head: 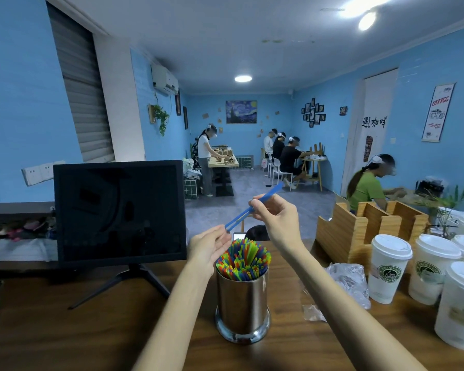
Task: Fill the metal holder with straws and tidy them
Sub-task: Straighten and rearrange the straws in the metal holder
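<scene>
A shiny metal holder (242, 303) stands on the brown wooden counter (91, 330), packed with many upright coloured straws (243, 259). Above it my right hand (275, 214) pinches blue straws (252, 208) near their middle, holding them slanted in the air, upper end to the right. My left hand (209, 246) is just left of the holder's rim with fingers relaxed and palm turned inward; the lower ends of the blue straws reach its fingertips.
A black monitor (119, 210) on a stand sits left of the holder. Right of it lie a crumpled clear plastic bag (350, 279), several lidded white paper cups (390, 266) and a wooden organiser (359, 231). People work at tables in the blue room behind.
</scene>
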### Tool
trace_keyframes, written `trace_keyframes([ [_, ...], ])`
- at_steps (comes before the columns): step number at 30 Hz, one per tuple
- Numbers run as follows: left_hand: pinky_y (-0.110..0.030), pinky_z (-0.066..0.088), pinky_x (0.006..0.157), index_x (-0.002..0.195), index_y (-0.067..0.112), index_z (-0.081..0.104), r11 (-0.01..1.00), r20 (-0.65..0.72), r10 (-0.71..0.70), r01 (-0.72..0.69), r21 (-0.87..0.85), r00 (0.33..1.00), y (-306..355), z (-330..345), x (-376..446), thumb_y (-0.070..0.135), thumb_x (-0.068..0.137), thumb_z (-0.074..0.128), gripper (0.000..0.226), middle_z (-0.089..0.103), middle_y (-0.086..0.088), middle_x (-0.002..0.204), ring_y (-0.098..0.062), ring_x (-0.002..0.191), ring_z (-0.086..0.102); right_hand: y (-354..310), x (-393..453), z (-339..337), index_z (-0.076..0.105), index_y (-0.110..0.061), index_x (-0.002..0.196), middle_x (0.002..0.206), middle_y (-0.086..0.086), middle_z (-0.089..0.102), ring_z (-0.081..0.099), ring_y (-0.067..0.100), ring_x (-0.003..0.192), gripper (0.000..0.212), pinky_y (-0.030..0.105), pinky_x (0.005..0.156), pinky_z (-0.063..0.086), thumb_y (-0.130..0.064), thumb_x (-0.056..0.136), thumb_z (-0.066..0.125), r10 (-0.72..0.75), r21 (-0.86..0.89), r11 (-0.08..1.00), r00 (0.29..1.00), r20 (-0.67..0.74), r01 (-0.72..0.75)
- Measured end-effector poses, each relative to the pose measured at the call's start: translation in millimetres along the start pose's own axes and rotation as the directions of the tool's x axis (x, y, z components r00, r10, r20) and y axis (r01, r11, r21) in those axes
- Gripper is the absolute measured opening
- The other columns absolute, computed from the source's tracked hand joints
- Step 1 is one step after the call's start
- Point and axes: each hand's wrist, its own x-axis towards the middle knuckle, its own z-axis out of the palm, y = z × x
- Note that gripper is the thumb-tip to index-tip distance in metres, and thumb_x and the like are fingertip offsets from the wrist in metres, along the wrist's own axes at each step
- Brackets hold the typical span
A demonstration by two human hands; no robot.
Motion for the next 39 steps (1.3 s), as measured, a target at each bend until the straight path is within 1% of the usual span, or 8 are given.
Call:
trace_keyframes([
  [2, -0.028, 0.061, 0.077, 0.113, 0.004, 0.071, 0.994, 0.013, 0.016, -0.017, 0.111, 1.000, -3, -4, 2, 0.009, 0.093, 0.070, 0.020, 0.075, -0.014, 0.103, -0.022, 0.093, 0.073, 3, 4, -3, 0.074, -0.011, 0.095, 0.086, 0.007, 0.077, 0.075, 0.022, 0.085, 0.006, 0.039, 0.078, 0.063, -0.015, 0.096, 0.070, -0.018, -0.080, 0.997, 1.000, -0.009, 0.017],
  [7, -0.035, 0.059, 0.087, 0.115, 0.017, 0.076, 0.796, -0.034, 0.347, -0.275, 0.539, 0.937, -10, -12, 6, 0.020, 0.092, 0.072, 0.023, 0.076, 0.001, 0.105, -0.013, 0.095, 0.069, 10, 11, -14, 0.072, -0.017, 0.092, 0.078, -0.002, 0.074, 0.069, 0.004, 0.071, 0.007, 0.028, 0.072, 0.057, -0.020, 0.096, 0.068, -0.103, -0.438, 0.890, 0.992, 0.077, 0.127],
  [12, -0.019, 0.053, 0.080, 0.105, 0.019, 0.080, 0.612, 0.198, 0.387, -0.411, 0.675, 0.901, -10, -6, -2, 0.023, 0.092, 0.073, 0.016, 0.077, 0.006, 0.100, -0.001, 0.091, 0.067, 21, 5, -11, 0.067, -0.019, 0.113, 0.090, -0.001, 0.074, 0.071, 0.011, 0.083, 0.020, 0.038, 0.079, 0.060, -0.016, 0.093, 0.070, -0.023, -0.591, 0.789, 0.971, 0.240, 0.165],
  [16, -0.011, 0.046, 0.074, 0.105, 0.019, 0.080, 0.517, 0.246, 0.402, -0.440, 0.735, 0.882, -14, -7, 1, 0.020, 0.092, 0.072, 0.015, 0.077, 0.006, 0.102, -0.003, 0.091, 0.067, 10, 10, -14, 0.061, -0.016, 0.116, 0.084, 0.000, 0.071, 0.067, 0.009, 0.076, 0.021, 0.030, 0.072, 0.055, -0.016, 0.096, 0.069, -0.120, -0.569, 0.792, 0.971, 0.208, 0.219],
  [20, -0.022, 0.051, 0.086, 0.108, 0.018, 0.079, 0.477, 0.276, 0.361, -0.431, 0.767, 0.891, -18, -8, 0, 0.018, 0.094, 0.070, 0.017, 0.075, 0.004, 0.107, -0.009, 0.098, 0.066, 5, 12, -17, 0.059, -0.016, 0.115, 0.087, -0.001, 0.068, 0.065, 0.009, 0.075, 0.018, 0.021, 0.068, 0.048, -0.021, 0.099, 0.064, -0.159, -0.557, 0.786, 0.958, 0.238, 0.269],
  [26, -0.015, 0.050, 0.078, 0.105, 0.022, 0.079, 0.525, 0.250, 0.410, -0.451, 0.722, 0.877, -20, -4, 4, 0.023, 0.093, 0.071, 0.015, 0.076, 0.006, 0.102, -0.008, 0.097, 0.069, 31, 13, -14, 0.060, -0.020, 0.117, 0.108, -0.001, 0.070, 0.066, 0.017, 0.092, 0.021, 0.041, 0.081, 0.055, -0.019, 0.096, 0.063, 0.079, -0.644, 0.719, 0.890, 0.450, 0.262],
  [30, -0.007, 0.049, 0.073, 0.114, 0.031, 0.072, 0.615, 0.292, 0.491, -0.564, 0.551, 0.821, -17, 5, -1, 0.022, 0.094, 0.071, 0.022, 0.074, 0.010, 0.102, 0.004, 0.091, 0.068, 44, -1, -7, 0.059, -0.029, 0.091, 0.092, -0.006, 0.067, 0.065, 0.020, 0.087, 0.013, 0.040, 0.080, 0.053, -0.017, 0.092, 0.064, 0.149, -0.666, 0.683, 0.837, 0.527, 0.298],
  [39, -0.021, 0.057, 0.074, 0.103, 0.031, 0.080, 0.426, 0.290, 0.644, -0.647, 0.632, 0.708, -16, 15, -1, 0.023, 0.088, 0.076, 0.017, 0.076, 0.017, 0.090, 0.004, 0.083, 0.067, 48, -2, -7, 0.050, -0.034, 0.070, 0.080, -0.007, 0.066, 0.063, 0.019, 0.081, 0.031, 0.039, 0.076, 0.051, -0.022, 0.093, 0.067, 0.167, -0.657, 0.684, 0.810, 0.562, 0.315],
])
